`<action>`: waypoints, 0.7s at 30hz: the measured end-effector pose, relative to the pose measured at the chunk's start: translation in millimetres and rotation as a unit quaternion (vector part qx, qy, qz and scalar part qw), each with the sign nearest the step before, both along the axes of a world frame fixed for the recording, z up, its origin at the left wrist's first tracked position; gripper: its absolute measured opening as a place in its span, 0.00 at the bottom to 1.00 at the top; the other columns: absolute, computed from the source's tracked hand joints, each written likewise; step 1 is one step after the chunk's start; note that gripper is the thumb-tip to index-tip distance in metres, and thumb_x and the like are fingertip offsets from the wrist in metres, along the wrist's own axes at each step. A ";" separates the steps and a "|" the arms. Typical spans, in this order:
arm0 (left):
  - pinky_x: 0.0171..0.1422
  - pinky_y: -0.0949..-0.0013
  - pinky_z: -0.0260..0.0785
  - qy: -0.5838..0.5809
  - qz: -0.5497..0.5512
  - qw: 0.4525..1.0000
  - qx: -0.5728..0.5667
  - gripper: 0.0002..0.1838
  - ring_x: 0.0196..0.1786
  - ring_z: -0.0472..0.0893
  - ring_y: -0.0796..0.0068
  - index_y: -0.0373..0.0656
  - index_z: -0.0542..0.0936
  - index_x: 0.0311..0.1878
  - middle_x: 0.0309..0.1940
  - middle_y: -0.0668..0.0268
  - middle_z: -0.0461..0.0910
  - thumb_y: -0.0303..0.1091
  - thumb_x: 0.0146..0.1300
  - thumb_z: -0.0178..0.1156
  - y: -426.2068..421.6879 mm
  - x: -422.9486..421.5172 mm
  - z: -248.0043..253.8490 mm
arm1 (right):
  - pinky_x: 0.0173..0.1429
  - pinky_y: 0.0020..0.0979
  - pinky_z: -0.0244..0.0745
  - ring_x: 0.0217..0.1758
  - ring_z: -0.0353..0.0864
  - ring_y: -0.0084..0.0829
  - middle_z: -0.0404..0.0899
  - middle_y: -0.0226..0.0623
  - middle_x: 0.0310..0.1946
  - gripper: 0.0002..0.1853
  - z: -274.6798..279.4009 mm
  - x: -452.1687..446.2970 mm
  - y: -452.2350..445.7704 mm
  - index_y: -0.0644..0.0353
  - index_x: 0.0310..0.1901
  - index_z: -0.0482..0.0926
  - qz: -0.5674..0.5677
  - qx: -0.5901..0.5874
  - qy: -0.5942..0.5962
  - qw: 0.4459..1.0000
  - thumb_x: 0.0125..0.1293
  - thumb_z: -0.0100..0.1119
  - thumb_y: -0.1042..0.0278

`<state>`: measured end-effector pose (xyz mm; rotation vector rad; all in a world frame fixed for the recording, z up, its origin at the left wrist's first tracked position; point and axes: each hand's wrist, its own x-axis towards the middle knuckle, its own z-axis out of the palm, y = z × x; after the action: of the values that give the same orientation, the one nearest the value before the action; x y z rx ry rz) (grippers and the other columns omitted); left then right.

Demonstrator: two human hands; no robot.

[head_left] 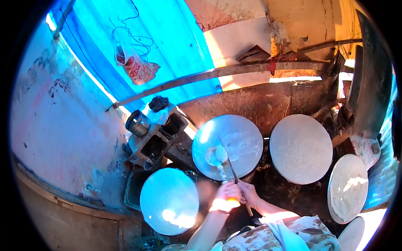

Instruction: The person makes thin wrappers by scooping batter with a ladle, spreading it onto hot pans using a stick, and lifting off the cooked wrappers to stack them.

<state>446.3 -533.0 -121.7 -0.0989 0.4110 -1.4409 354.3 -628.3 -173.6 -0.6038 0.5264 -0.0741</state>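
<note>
Both hands are close together over the front edge of a large round griddle-like disc [247, 138], pale and flat. My left hand [228, 193] is closed around the stem of a ladle [221, 154] whose rounded white bowl is over the disc. A whitish round patch [211, 157] lies beside the bowl. Held in my right hand [249, 195] is a long, thin-bladed tool [231, 166], like a knife or spatula. Its blade slants across the disc, and its wooden handle end [250, 210] sticks out below the hands. Whether ladle or blade touches the surface, I cannot tell.
Similar round discs stand at the left [167, 196], the right [301, 150] and far right [348, 188]. Concrete blocks [140, 144] carry a metal pot [138, 123] and a dark scrubber [159, 103]. A plastic bag [140, 69] hangs on the blue sheet behind.
</note>
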 end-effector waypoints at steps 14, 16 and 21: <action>0.15 0.76 0.56 -0.505 -0.030 0.752 0.423 0.09 0.13 0.60 0.83 0.45 0.65 0.42 0.18 0.71 0.62 0.26 0.60 0.51 -17.3 12.7 0.9 | 0.17 0.17 0.56 0.13 0.59 0.13 0.64 0.21 0.16 0.20 38.8 18.0 -35.8 0.59 0.60 0.68 -0.230 -0.301 0.030 0.925 0.68 0.46 0.67; 0.15 0.76 0.57 -0.522 -0.024 0.706 0.477 0.08 0.13 0.62 0.81 0.45 0.65 0.41 0.18 0.71 0.62 0.27 0.60 0.50 -29.6 4.0 -24.3 | 0.11 0.19 0.54 0.09 0.58 0.15 0.61 0.23 0.13 0.21 15.8 16.1 -31.9 0.55 0.62 0.67 -0.176 -0.228 0.085 0.954 0.68 0.45 0.63; 0.16 0.76 0.57 -0.347 0.008 0.879 0.327 0.02 0.13 0.61 0.81 0.45 0.66 0.40 0.17 0.71 0.62 0.28 0.64 0.46 -22.4 -2.8 -18.5 | 0.13 0.20 0.54 0.09 0.58 0.18 0.63 0.26 0.14 0.18 -4.1 8.2 0.8 0.50 0.60 0.69 -0.033 -0.106 0.075 0.991 0.69 0.45 0.65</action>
<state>443.5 -555.4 -140.2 0.9377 0.2732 -1.1555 362.4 -627.4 -177.7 -0.8029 0.6902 -0.1500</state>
